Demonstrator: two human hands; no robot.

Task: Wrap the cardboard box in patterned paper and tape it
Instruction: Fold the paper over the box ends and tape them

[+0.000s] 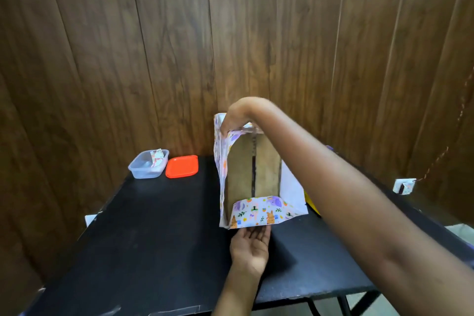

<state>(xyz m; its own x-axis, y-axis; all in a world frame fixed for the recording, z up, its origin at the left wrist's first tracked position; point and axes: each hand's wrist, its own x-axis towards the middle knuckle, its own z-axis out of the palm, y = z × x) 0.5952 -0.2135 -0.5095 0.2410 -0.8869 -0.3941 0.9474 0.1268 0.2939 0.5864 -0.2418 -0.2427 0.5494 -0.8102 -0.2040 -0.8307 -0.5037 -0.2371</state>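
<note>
Right arm reaches over the box top, wrist bent down. The right hand [236, 118] pinches the patterned paper [259, 210] at the top left corner. Left hand [250, 246] is palm up, fingers straight, tips under the bottom flap. The cardboard box [241, 169] stands on end toward the black table's [154, 226] far edge, right of middle - brown end flaps bare, centre seam showing. Paper is white-backed with a bunny and elephant print.

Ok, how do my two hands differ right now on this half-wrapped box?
The left hand lies palm up with straight fingers, while the right hand points down with curled fingers. The left hand sits low, under the bottom flap of the patterned paper; the right hand is high, holding the top flap. Both touch the paper around the cardboard box.
</note>
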